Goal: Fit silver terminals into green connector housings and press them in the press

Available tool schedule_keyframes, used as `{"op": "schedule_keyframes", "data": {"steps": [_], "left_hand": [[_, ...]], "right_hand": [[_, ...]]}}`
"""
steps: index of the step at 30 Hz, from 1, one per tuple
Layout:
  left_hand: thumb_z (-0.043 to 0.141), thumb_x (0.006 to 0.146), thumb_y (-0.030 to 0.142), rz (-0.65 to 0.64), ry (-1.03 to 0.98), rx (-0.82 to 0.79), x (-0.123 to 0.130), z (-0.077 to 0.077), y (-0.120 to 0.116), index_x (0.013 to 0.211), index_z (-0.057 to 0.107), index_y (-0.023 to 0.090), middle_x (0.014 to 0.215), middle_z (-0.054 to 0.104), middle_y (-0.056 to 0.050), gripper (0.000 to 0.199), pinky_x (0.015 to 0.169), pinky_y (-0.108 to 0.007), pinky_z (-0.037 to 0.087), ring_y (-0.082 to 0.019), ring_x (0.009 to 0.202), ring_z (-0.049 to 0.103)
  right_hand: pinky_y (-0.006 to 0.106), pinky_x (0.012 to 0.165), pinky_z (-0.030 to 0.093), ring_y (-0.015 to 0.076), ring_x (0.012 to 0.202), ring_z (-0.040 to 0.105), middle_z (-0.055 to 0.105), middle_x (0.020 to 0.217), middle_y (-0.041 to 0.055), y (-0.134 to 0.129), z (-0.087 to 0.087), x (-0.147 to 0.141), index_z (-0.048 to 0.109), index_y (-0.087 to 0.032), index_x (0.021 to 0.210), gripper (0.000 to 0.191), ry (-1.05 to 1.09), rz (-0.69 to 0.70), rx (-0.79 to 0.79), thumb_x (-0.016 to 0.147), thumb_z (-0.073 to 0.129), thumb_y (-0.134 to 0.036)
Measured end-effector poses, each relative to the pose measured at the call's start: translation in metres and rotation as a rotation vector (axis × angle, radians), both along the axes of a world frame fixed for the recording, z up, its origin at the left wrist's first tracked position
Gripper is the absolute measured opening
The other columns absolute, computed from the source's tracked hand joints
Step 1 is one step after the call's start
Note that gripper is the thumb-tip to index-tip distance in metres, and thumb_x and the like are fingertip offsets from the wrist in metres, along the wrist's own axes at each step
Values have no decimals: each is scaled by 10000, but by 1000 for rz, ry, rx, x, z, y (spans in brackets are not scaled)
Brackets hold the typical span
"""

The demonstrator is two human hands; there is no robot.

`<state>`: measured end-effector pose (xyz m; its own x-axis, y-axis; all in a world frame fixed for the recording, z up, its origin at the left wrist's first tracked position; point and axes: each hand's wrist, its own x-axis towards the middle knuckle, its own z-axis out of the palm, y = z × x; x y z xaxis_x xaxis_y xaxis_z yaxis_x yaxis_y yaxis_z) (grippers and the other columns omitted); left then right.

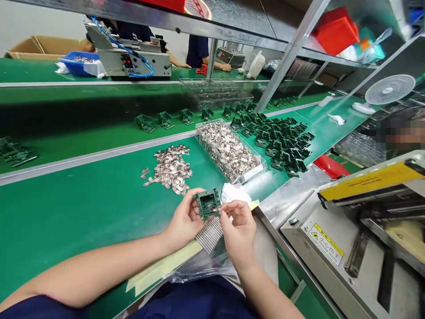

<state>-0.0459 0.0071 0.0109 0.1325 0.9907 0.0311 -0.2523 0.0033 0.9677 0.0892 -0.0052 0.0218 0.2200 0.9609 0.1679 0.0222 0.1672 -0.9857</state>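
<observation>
My left hand [186, 218] grips a dark green square plastic housing [208, 204] by its left side, its open recess turned up towards me. At the housing's right edge, my right hand [239, 226] has thumb and fingers pinched together. Whatever lies between those fingertips is too small to make out. Beyond my hands, a loose pile of small silvery metal pieces [174, 168] is spread on the green bench. More such pieces fill a clear plastic box [244, 179]. Many dark green housings [282, 137] are heaped to the right of the box.
Several housings stand on the sunken green strip [83, 133] behind the metal rail. A machine with a yellow bar [372, 180] is close on my right. A white fan [389, 91] stands further back. Across the bench, people work beside a grey machine [133, 60].
</observation>
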Motion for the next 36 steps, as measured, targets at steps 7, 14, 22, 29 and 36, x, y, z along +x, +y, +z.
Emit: {"op": "schedule_keyframes", "data": {"steps": [7, 14, 22, 29, 36], "left_hand": [[758, 755, 246, -8, -18, 108, 10, -6, -13, 1129, 487, 260, 942, 608, 0, 463, 647, -186, 517, -98, 758, 607], [726, 791, 199, -15, -15, 148, 10, -12, -16, 1162, 491, 269, 958, 599, 0, 445, 640, -147, 493, -71, 745, 582], [700, 818, 190, -51, -12, 152, 11, -16, -17, 1184, 466, 276, 896, 572, 13, 443, 599, -135, 467, -63, 689, 543], [595, 900, 199, -57, 77, 192, 9, -19, -21, 1242, 456, 299, 949, 571, 0, 383, 683, -165, 472, -88, 776, 543], [557, 927, 223, -10, 189, 193, 7, -23, -21, 1202, 486, 263, 939, 576, -10, 288, 711, -188, 469, -101, 785, 533]], "right_hand": [[286, 711, 448, 151, 736, 568, 618, 777, -11, -10, -11, 3, 519, -210, 856, 182, 3, -18, 5, 800, 692, -196], [275, 713, 461, 143, 728, 581, 616, 749, -14, -10, -11, 4, 503, -209, 814, 198, 16, -23, -15, 782, 696, -175], [271, 710, 479, 137, 718, 585, 608, 745, -23, -12, -14, 5, 481, -216, 812, 243, 110, 6, -32, 768, 714, -159], [271, 713, 461, 141, 743, 571, 570, 771, -28, -17, -18, 3, 490, -219, 821, 227, -22, -50, 24, 776, 699, -145], [271, 731, 454, 142, 781, 552, 547, 819, -18, -20, -26, 6, 527, -219, 871, 164, -126, -60, 35, 817, 670, -159]]}}
